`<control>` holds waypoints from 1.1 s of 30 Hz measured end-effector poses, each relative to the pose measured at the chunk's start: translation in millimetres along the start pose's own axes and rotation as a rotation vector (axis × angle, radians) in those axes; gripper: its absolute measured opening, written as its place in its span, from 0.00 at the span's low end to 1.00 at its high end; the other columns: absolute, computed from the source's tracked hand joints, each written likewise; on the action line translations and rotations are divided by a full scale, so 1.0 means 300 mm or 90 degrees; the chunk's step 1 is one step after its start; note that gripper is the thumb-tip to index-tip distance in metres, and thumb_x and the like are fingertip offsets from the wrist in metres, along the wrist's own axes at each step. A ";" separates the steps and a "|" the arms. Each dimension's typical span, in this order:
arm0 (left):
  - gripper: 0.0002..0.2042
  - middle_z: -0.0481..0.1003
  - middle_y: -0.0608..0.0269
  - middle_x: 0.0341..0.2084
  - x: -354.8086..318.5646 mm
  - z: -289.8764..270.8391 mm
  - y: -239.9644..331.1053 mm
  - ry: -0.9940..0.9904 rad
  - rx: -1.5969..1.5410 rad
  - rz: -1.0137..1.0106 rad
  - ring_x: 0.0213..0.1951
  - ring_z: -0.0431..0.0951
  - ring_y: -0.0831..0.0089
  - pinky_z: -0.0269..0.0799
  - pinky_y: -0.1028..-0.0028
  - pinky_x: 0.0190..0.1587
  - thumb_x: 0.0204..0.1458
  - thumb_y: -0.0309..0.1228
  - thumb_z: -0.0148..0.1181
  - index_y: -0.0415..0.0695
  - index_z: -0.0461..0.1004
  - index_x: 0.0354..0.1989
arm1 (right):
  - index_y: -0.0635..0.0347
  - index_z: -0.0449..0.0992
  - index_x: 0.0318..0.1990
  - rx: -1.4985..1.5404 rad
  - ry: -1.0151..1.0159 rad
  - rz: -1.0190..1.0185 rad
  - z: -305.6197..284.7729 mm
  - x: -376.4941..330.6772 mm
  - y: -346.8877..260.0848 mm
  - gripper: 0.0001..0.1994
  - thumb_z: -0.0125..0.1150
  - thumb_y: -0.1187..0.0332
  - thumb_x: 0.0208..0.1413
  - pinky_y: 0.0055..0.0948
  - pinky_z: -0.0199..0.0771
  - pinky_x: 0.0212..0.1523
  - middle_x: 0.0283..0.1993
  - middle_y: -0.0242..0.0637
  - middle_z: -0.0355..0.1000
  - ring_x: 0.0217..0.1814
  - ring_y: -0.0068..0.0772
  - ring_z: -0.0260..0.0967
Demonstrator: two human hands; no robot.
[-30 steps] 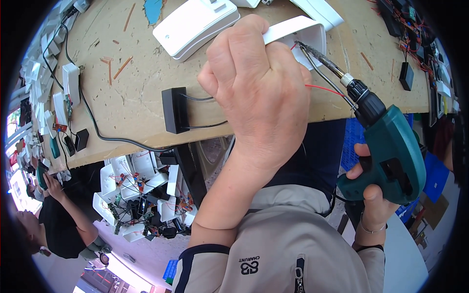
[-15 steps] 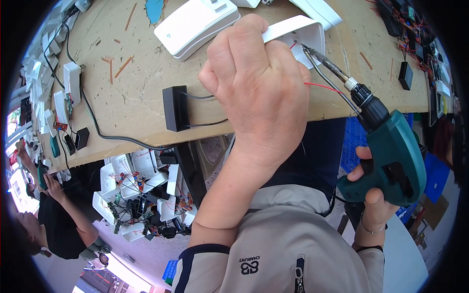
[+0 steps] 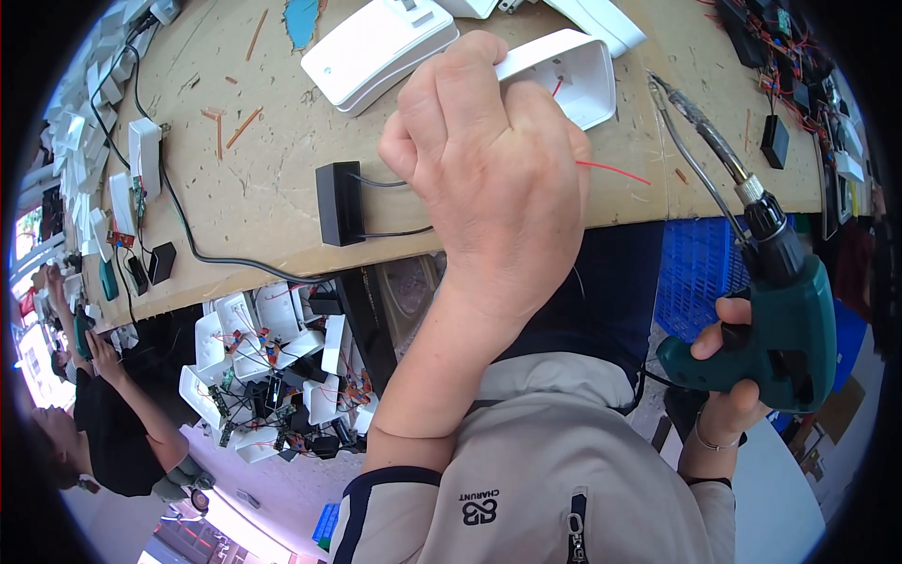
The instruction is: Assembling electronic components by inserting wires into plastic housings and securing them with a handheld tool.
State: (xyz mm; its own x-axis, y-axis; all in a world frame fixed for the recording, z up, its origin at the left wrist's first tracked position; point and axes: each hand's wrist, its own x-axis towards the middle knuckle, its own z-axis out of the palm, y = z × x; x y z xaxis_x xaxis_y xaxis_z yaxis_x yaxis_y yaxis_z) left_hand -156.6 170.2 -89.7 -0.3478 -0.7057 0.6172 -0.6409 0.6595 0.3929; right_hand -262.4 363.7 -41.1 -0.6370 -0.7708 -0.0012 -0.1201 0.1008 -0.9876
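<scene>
My left hand is closed on a white plastic housing, whose hollow side faces right. A short bit of red wire shows inside the housing, and a longer red wire sticks out from beneath my hand. Two dark leads run from a small black box on the table and vanish under that hand. In my right hand is a green soldering gun, gripped by its handle. Its tip and a curved metal solder feed tube point up and left, apart from the housing.
White housings lie at the table's far side. More housings line the left, and black boxes with wires sit at right. Below the edge is a pile of wired housings. Another person works at left.
The soldering gun has drawn away from the housing, moving right and slightly down; its tip was at the housing's opening before. My left hand has barely shifted.
</scene>
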 end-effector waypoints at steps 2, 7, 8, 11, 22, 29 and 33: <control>0.05 0.63 0.56 0.40 -0.001 -0.016 0.003 0.000 -0.008 0.008 0.44 0.60 0.62 0.48 0.65 0.41 0.31 0.24 0.55 0.39 0.67 0.18 | 0.72 0.58 0.49 0.000 0.012 -0.013 -0.013 -0.005 0.007 0.39 0.62 0.47 0.37 0.16 0.70 0.24 0.41 0.52 0.67 0.27 0.27 0.70; 0.08 0.64 0.57 0.41 -0.003 -0.084 0.011 -0.055 -0.060 0.074 0.46 0.61 0.64 0.47 0.64 0.41 0.30 0.24 0.55 0.41 0.69 0.24 | 0.71 0.58 0.49 0.001 0.029 -0.035 -0.039 -0.006 0.005 0.39 0.63 0.48 0.37 0.16 0.71 0.25 0.41 0.52 0.67 0.28 0.28 0.71; 0.08 0.64 0.57 0.41 -0.006 -0.084 0.008 -0.058 -0.062 0.078 0.46 0.61 0.64 0.47 0.64 0.41 0.30 0.24 0.55 0.41 0.69 0.24 | 0.71 0.58 0.49 0.002 0.033 -0.034 -0.042 -0.006 0.006 0.39 0.63 0.48 0.37 0.16 0.71 0.25 0.41 0.52 0.67 0.28 0.28 0.71; 0.09 0.66 0.62 0.40 -0.022 -0.074 -0.008 -0.014 -0.072 0.169 0.44 0.64 0.66 0.47 0.65 0.41 0.29 0.24 0.56 0.43 0.70 0.24 | 0.72 0.58 0.49 0.028 0.033 -0.037 -0.041 -0.008 0.007 0.39 0.63 0.48 0.37 0.17 0.72 0.25 0.40 0.52 0.67 0.28 0.29 0.71; 0.09 0.70 0.70 0.30 -0.032 -0.053 0.002 -0.037 -0.068 0.180 0.34 0.66 0.71 0.52 0.73 0.40 0.37 0.27 0.61 0.48 0.69 0.28 | 0.73 0.63 0.46 0.069 0.015 -0.006 -0.046 -0.013 0.006 0.39 0.64 0.47 0.33 0.21 0.73 0.29 0.40 0.48 0.69 0.31 0.28 0.71; 0.08 0.69 0.69 0.26 -0.009 -0.069 -0.007 -0.077 -0.046 0.208 0.29 0.67 0.72 0.51 0.74 0.36 0.38 0.26 0.59 0.48 0.69 0.29 | 0.74 0.59 0.48 0.064 0.008 -0.014 -0.050 -0.021 0.020 0.38 0.63 0.49 0.37 0.18 0.73 0.24 0.41 0.54 0.67 0.28 0.30 0.71; 0.07 0.68 0.70 0.24 -0.003 -0.077 -0.004 -0.080 0.003 0.223 0.27 0.66 0.73 0.49 0.74 0.34 0.39 0.27 0.58 0.48 0.70 0.28 | 0.74 0.59 0.48 0.070 0.007 -0.016 -0.047 -0.019 0.022 0.38 0.63 0.49 0.37 0.19 0.72 0.24 0.41 0.53 0.67 0.28 0.30 0.71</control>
State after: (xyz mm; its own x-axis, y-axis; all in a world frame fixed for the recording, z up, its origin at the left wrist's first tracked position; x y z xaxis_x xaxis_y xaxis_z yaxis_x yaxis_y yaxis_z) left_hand -139.7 176.0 -75.0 -0.6277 -0.4640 0.6251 -0.4713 0.8656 0.1692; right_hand -270.2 377.6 -45.3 -0.6428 -0.7656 0.0250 -0.0518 0.0109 -0.9986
